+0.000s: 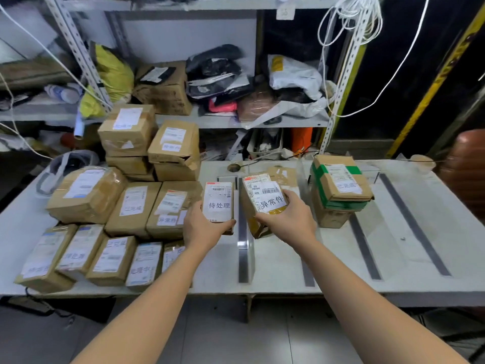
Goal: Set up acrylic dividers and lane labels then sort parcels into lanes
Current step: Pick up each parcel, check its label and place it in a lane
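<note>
Centre of frame: the left hand (202,228), fingers curled round a small parcel (218,203) labelled 待处理, and the right hand (288,219), fingers gripping a tilted parcel (265,197) labelled 异常件, flank an upright acrylic divider (245,244) on the counter (288,271). Stacked parcels (131,206) occupy the left.

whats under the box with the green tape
The box with green tape sits on another brown box, which stands on the table. The lower box's top and any label are covered.
</note>
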Motion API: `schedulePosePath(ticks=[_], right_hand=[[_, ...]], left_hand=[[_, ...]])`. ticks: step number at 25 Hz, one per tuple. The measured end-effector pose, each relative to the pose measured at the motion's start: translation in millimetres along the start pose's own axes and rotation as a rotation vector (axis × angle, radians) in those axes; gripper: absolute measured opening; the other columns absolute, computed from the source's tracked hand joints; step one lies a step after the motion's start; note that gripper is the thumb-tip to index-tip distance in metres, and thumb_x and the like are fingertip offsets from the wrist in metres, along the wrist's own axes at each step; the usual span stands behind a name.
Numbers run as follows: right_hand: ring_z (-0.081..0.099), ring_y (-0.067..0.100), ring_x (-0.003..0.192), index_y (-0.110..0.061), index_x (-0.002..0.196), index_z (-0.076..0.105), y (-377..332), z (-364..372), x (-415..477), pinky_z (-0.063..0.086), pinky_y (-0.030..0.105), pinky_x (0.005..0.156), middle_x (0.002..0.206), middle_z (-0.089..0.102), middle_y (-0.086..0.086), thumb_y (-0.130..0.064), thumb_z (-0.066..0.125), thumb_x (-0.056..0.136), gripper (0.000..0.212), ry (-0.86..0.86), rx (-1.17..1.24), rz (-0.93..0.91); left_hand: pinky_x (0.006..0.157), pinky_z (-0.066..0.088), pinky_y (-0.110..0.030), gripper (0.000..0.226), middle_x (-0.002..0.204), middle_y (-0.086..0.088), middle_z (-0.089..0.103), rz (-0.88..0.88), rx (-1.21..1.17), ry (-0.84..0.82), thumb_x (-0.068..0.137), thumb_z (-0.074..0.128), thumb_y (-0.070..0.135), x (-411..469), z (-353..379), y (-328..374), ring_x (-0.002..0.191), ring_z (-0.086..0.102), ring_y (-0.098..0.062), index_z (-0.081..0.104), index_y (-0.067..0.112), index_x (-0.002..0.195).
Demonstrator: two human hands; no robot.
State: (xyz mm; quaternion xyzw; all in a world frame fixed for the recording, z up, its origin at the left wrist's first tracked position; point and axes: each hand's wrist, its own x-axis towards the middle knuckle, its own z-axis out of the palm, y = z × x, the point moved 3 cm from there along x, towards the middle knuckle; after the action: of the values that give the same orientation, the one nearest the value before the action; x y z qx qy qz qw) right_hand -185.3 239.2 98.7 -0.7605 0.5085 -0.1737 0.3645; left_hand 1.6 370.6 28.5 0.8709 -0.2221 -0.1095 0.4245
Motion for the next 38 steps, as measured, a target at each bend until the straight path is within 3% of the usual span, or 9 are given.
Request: schedulePosePath(ticks=[4,9,15,18,23,26,28,31,38], right_hand=[[0.059,0.017,0.119,-0.034,0.146,0.046,17.7,-22.3,31.5,0.046,0.036,0.086,0.130,0.064,-0.012,-0.057,0.083,0.065,0.092,0.010,0.000,0.034],[0.060,0.018,0.116,-0.035,0.144,0.047,9.6,-15.0,77.8,0.053,0.042,0.094,0.127,0.064,-0.012,-0.061,0.079,0.060,0.094,0.047,-0.021,0.073],[0.062,0.015,0.111,-0.039,0.140,0.049,-7.2,10.9,122.8,0.056,0.045,0.091,0.122,0.065,-0.014,-0.063,0.079,0.057,0.092,0.024,-0.048,0.060],[0.063,0.014,0.106,-0.040,0.140,0.046,-6.4,14.2,134.1,0.057,0.044,0.089,0.118,0.065,-0.016,-0.063,0.079,0.059,0.090,0.032,-0.083,0.066],[0.063,0.013,0.103,-0.043,0.131,0.050,-6.6,8.7,142.8,0.057,0.043,0.088,0.104,0.059,-0.020,-0.060,0.080,0.061,0.078,0.043,-0.072,0.087],[0.062,0.012,0.104,-0.041,0.132,0.050,-7.3,-3.4,143.4,0.052,0.036,0.083,0.101,0.056,-0.021,-0.058,0.080,0.064,0.076,0.048,-0.070,0.078],[0.061,0.012,0.104,-0.038,0.137,0.050,-5.2,-12.2,144.4,0.052,0.035,0.083,0.109,0.061,-0.019,-0.061,0.079,0.061,0.084,0.061,-0.068,0.074],[0.061,0.013,0.109,-0.035,0.138,0.051,1.9,-33.3,142.6,0.055,0.042,0.091,0.117,0.064,-0.016,-0.065,0.076,0.054,0.093,0.091,-0.028,0.070],[0.065,0.009,0.093,-0.038,0.111,0.058,42.9,-120.8,152.5,0.058,0.037,0.076,0.101,0.067,-0.020,-0.061,0.079,0.055,0.064,0.116,0.070,0.064]], left_hand=[[0.080,0.052,-0.034,0.080,0.119,-0.001,0.065,-0.045,-0.011,-0.028,0.057,0.098,0.040,23.4,29.7,-1.9,0.110,0.061,-0.021,0.056,0.023,0.123],[0.088,0.056,-0.044,0.074,0.120,-0.002,0.068,-0.144,-0.021,-0.067,0.058,0.098,0.038,63.5,60.5,-28.9,0.112,0.063,-0.026,0.055,0.028,0.118],[0.082,0.055,-0.036,0.068,0.108,0.003,0.069,-0.250,-0.027,-0.131,0.060,0.097,0.037,94.7,95.9,-61.5,0.105,0.066,-0.025,0.064,0.023,0.117],[0.082,0.059,-0.040,0.077,0.114,0.003,0.071,-0.248,0.011,-0.160,0.054,0.095,0.051,105.2,106.5,-76.3,0.105,0.068,-0.025,0.061,0.028,0.119],[0.084,0.060,-0.045,0.094,0.122,-0.001,0.069,-0.230,0.097,-0.199,0.051,0.096,0.052,118.4,111.7,-80.1,0.112,0.067,-0.029,0.053,0.027,0.130],[0.089,0.056,-0.050,0.122,0.143,-0.008,0.056,-0.158,0.206,-0.209,0.059,0.092,0.055,120.1,100.2,-52.8,0.124,0.059,-0.036,0.023,0.022,0.156],[0.091,0.052,-0.051,0.118,0.150,-0.014,0.048,-0.087,0.293,-0.195,0.074,0.085,0.050,126.4,90.1,-19.5,0.130,0.053,-0.038,0.013,0.016,0.160],[0.090,0.050,-0.048,0.092,0.145,-0.016,0.050,0.002,0.350,-0.161,0.086,0.076,0.040,128.8,79.2,31.8,0.129,0.051,-0.038,0.025,0.012,0.157],[0.089,0.052,-0.046,0.066,0.140,-0.009,0.057,0.209,0.495,-0.146,0.091,0.066,0.048,95.5,103.9,150.1,0.124,0.056,-0.033,0.045,0.019,0.147]])
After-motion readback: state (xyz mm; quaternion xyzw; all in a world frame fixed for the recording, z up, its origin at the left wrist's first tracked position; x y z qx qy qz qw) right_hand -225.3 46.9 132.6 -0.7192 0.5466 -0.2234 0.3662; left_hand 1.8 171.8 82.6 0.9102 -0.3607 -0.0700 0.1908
